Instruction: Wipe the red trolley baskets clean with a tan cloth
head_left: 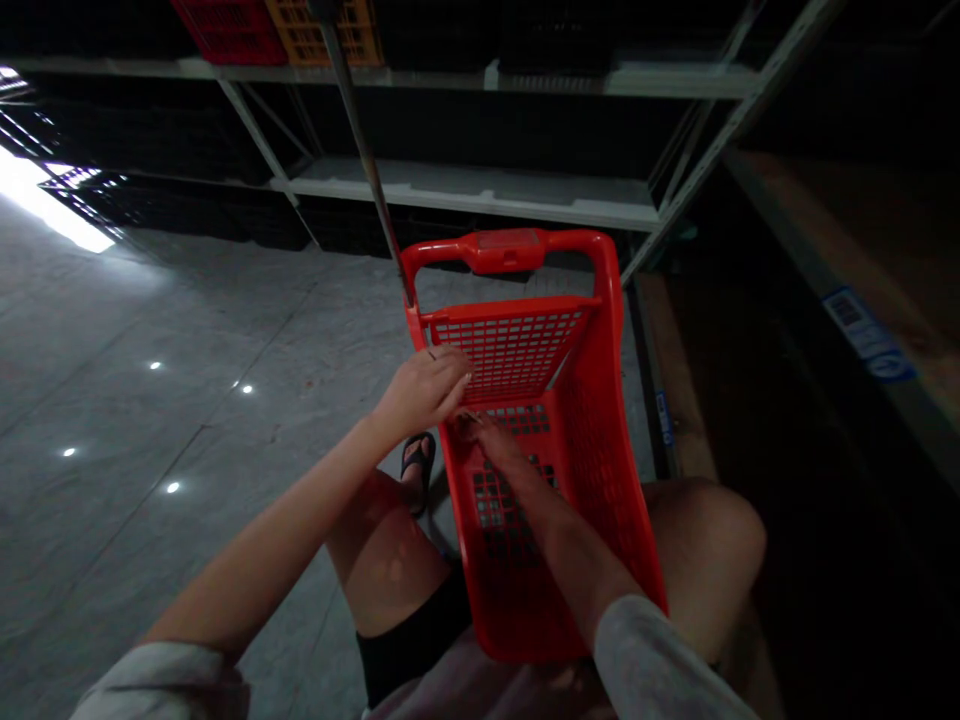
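Note:
A red plastic shopping basket (pixel 634 450) with a long handle stands between my knees, its open side facing me. Inside it is a red grid flap (pixel 510 350) below the handle. My left hand (pixel 431 385) rests on the basket's left rim, its fingers curled over the edge. Reaching inside, my right hand (pixel 482 436) is closed against the same left wall, just below the left. A thin pale sliver shows by its fingertips, too small to name. A metal pole (pixel 367 160) rises from the basket's upper left corner.
Behind the basket stands a metal shelf rack (pixel 480 195), with a red crate (pixel 232 30) and a yellow crate (pixel 330 35) on its upper shelf. At right are wooden beams (pixel 679 400) with blue labels. My sandalled foot (pixel 417 465) is on the grey floor (pixel 225 330).

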A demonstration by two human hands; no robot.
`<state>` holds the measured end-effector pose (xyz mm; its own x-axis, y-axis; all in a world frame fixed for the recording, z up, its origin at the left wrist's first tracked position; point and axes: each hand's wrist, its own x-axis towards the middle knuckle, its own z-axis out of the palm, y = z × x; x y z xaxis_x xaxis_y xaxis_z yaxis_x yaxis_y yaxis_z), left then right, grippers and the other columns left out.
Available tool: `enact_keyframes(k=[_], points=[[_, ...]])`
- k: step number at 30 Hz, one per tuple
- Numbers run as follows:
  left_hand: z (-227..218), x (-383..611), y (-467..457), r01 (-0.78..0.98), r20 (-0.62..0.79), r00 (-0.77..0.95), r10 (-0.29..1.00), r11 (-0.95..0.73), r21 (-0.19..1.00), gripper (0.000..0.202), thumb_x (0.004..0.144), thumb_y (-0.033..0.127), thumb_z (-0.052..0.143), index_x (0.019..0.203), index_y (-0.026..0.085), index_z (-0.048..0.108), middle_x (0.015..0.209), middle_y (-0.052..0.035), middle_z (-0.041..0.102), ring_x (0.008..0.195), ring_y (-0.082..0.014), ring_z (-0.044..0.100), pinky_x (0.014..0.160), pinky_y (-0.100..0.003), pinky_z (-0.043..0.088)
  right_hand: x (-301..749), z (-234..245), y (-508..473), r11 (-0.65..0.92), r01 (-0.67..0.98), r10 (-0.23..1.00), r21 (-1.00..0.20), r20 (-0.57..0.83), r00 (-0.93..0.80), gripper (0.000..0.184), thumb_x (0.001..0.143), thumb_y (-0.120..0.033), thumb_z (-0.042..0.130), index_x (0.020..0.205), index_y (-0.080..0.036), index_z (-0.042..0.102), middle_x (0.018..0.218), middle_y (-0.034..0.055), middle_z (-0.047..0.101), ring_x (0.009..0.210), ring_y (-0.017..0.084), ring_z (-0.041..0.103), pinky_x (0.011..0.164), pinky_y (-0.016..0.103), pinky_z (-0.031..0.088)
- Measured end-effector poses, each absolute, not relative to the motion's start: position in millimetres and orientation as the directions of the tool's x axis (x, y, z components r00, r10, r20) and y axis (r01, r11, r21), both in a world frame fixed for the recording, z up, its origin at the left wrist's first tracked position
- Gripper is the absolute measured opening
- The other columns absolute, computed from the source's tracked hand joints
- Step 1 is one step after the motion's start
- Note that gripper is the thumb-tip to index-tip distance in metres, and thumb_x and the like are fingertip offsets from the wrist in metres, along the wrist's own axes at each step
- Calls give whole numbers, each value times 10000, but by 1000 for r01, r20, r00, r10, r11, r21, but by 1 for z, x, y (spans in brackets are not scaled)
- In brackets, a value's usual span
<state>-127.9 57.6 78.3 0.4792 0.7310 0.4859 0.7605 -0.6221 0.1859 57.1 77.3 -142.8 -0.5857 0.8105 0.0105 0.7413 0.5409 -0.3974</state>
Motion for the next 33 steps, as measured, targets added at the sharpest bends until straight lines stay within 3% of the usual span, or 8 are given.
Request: enact_keyframes(k=[3, 5, 9, 13, 18, 25, 28, 33], points=[[96, -135, 108, 851, 456, 412, 789, -512, 116, 322, 1046, 255, 433, 1246, 131, 652, 1302, -155, 702, 1274, -275, 625, 1091, -449, 503, 88, -134, 92, 414, 830, 895, -373, 0, -446, 425, 877, -35, 525, 1205, -197, 742, 1085, 129, 757, 953, 222, 711, 875, 306, 562], [99, -135, 134, 889, 372, 398, 839, -453, 70, 335, 1037, 263, 471, 1296, 123, 631, 1368, -169, 671, 1282, -290, 631, 1086, -451, 513, 98, -118, 104, 327, 870, 941, -370, 44, -335, 511, 845, -16, 486, 1273, -179, 713, 1233, 170, 722, 1081, 256, 704, 964, 366, 569], [88, -127, 157, 938, 255, 336, 906, -348, -1, 362, 1041, 271, 486, 1357, 134, 598, 1310, -163, 710, 1132, -287, 722, 966, -422, 576, 104, -59, 137, 261, 851, 942, -456, 312, -122, 627, 833, -31, 433, 1420, -166, 610, 1521, 180, 514, 1427, 238, 512, 1178, 391, 463], [78, -123, 154, 942, 294, 332, 896, -333, -48, 422, 1002, 157, 463, 1407, 124, 576, 1357, -167, 692, 1154, -287, 722, 960, -400, 583, 120, 13, 178, 261, 836, 821, -484, 566, 71, 620, 886, -57, 395, 1462, -189, 583, 1564, 164, 442, 1495, 246, 411, 1239, 431, 378], [76, -120, 145, 954, 351, 262, 899, -296, 46, 427, 995, 206, 468, 1395, 138, 598, 1392, -170, 675, 1205, -291, 705, 1020, -413, 576, 116, 48, 208, 266, 902, 868, -340, 492, -70, 519, 933, -70, 421, 1385, -176, 653, 1528, 149, 544, 1517, 284, 354, 1269, 522, 281], [69, -125, 130, 894, 587, 45, 808, -295, 338, 707, 861, 41, 451, 1557, 167, 433, 1538, -137, 561, 1432, -240, 537, 1212, -421, 452, 19, 53, 180, 623, 718, 762, -311, 451, -465, 483, 950, -82, 442, 1359, -181, 680, 1329, 90, 729, 1264, 225, 615, 1179, 381, 404], [64, -130, 121, 864, 630, -38, 776, -291, 410, 681, 860, 25, 409, 1525, 156, 479, 1494, -138, 601, 1393, -239, 570, 1205, -440, 458, 20, 57, 176, 672, 671, 726, -313, 455, -515, 569, 917, -63, 453, 1451, -192, 601, 1435, 55, 676, 1339, 182, 583, 1206, 326, 393], [55, -127, 105, 852, 689, -106, 717, -292, 434, 642, 860, 18, 400, 1455, 203, 553, 1406, -100, 671, 1316, -223, 622, 1159, -432, 497, 101, 47, 187, 488, 839, 809, -240, 485, -331, 539, 907, -125, 520, 1439, -150, 598, 1616, 177, 470, 1516, 331, 397, 1259, 567, 309]])
